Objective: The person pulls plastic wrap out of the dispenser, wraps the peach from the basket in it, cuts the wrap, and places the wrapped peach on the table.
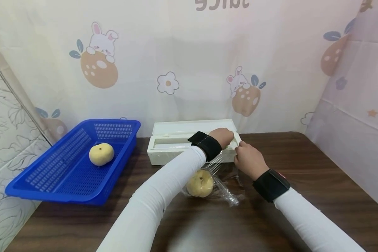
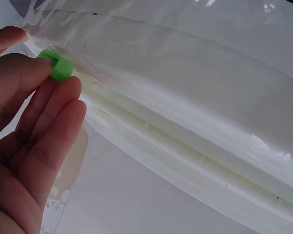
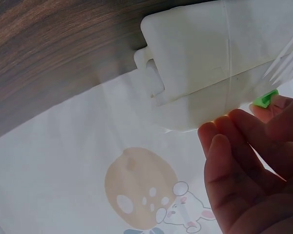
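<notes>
A white cling film dispenser (image 1: 176, 145) lies open at the back of the table. My left hand (image 1: 223, 136) reaches over its right end. In the left wrist view its fingers (image 2: 49, 112) pinch the small green slider (image 2: 59, 67) on the dispenser's rail (image 2: 185, 146). My right hand (image 1: 242, 152) sits at the front right corner, fingertips (image 3: 224, 131) against the dispenser's end (image 3: 200, 63), near the slider (image 3: 266, 98). Clear film (image 1: 216, 164) runs from the box down to a yellow fruit (image 1: 200, 182), which lies loosely wrapped below my hands.
A blue plastic basket (image 1: 50, 175) stands at the left with a second yellow fruit (image 1: 101, 153) in it. Dark wooden tabletop (image 1: 318, 175) stretches to the right and front. Patterned cloth walls close in the back and both sides.
</notes>
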A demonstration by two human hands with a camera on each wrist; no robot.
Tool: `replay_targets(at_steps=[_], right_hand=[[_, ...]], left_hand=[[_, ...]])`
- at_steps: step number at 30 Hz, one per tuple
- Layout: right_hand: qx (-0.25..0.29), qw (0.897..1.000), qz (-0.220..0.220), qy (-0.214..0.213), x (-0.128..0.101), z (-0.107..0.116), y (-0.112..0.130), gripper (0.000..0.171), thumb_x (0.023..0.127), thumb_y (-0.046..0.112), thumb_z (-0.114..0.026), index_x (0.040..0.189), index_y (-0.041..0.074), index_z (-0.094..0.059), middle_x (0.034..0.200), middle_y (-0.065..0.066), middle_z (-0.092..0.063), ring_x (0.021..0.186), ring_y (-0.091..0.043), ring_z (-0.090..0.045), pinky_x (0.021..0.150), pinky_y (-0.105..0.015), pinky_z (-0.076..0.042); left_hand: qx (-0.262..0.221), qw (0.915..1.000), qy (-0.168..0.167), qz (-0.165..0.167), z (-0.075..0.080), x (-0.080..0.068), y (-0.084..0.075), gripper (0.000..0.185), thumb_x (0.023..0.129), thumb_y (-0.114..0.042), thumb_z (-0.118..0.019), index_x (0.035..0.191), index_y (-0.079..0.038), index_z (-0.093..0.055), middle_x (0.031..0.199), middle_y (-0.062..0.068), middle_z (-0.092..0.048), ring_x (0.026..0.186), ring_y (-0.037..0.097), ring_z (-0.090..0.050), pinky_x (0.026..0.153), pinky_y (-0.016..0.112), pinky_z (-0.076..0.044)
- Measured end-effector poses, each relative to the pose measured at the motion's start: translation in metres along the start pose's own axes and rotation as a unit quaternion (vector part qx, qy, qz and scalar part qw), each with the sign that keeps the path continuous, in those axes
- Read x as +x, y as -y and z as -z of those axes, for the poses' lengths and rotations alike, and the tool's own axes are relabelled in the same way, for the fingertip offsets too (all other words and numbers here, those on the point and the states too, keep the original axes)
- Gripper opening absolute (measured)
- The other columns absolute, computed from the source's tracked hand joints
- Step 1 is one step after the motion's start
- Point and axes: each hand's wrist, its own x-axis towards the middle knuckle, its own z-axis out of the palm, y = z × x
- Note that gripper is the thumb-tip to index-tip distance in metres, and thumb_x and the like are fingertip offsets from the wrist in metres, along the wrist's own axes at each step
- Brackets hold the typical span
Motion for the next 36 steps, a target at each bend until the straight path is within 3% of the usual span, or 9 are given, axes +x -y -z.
replay_targets(at_steps=[7,11,15,21,36], right_hand=[[-0.002,1.0,-0.005,0.003,0.001,0.0,0.002,0.013,0.075,-0.004,-0.056,0.062,0.001,-0.057,0.069,-0.011,-0.048,0.053,-0.02,-0.041,0.047,-0.034,-0.036],[-0.002,1.0,-0.006,0.0,0.001,0.0,0.002,0.013,0.075,-0.004,-0.056,0.063,0.001,-0.057,0.069,-0.011,-0.048,0.053,-0.02,-0.041,0.047,-0.034,-0.036],[-0.004,1.0,-0.008,-0.003,0.001,0.0,0.002,0.013,0.075,-0.004,-0.056,0.063,0.001,-0.057,0.069,-0.012,-0.048,0.054,-0.021,-0.042,0.047,-0.035,-0.037],[-0.002,1.0,-0.009,-0.004,0.001,-0.003,0.002,0.01,0.074,-0.004,-0.057,0.064,-0.001,-0.06,0.069,-0.012,-0.05,0.054,-0.02,-0.044,0.047,-0.035,-0.039],[-0.007,1.0,-0.02,0.003,0.002,-0.001,0.003,0.009,0.075,-0.002,-0.057,0.069,-0.005,-0.062,0.071,-0.013,-0.052,0.056,-0.021,-0.047,0.049,-0.037,-0.042]], left_hand=[[-0.003,1.0,-0.004,-0.006,-0.005,-0.003,0.004,0.026,0.092,-0.01,-0.055,0.067,-0.014,-0.048,0.076,0.0,-0.065,0.063,0.012,-0.048,0.062,0.027,-0.04],[-0.004,1.0,-0.002,-0.006,-0.001,-0.007,0.004,0.033,0.092,-0.008,-0.055,0.063,-0.015,-0.04,0.069,-0.001,-0.058,0.062,0.012,-0.042,0.061,0.026,-0.037],[-0.003,0.9999,-0.002,-0.01,0.003,-0.012,0.004,0.027,0.091,-0.008,-0.056,0.067,-0.013,-0.047,0.072,-0.001,-0.062,0.062,0.012,-0.044,0.063,0.027,-0.041],[-0.004,1.0,-0.002,-0.008,0.001,-0.014,0.006,0.013,0.091,-0.009,-0.056,0.085,-0.01,-0.068,0.085,0.002,-0.071,0.068,0.014,-0.057,0.069,0.029,-0.049],[0.012,0.9998,-0.007,-0.015,-0.004,-0.017,0.015,0.015,0.09,-0.006,-0.055,0.082,-0.01,-0.067,0.082,0.003,-0.07,0.07,0.016,-0.06,0.068,0.031,-0.049]])
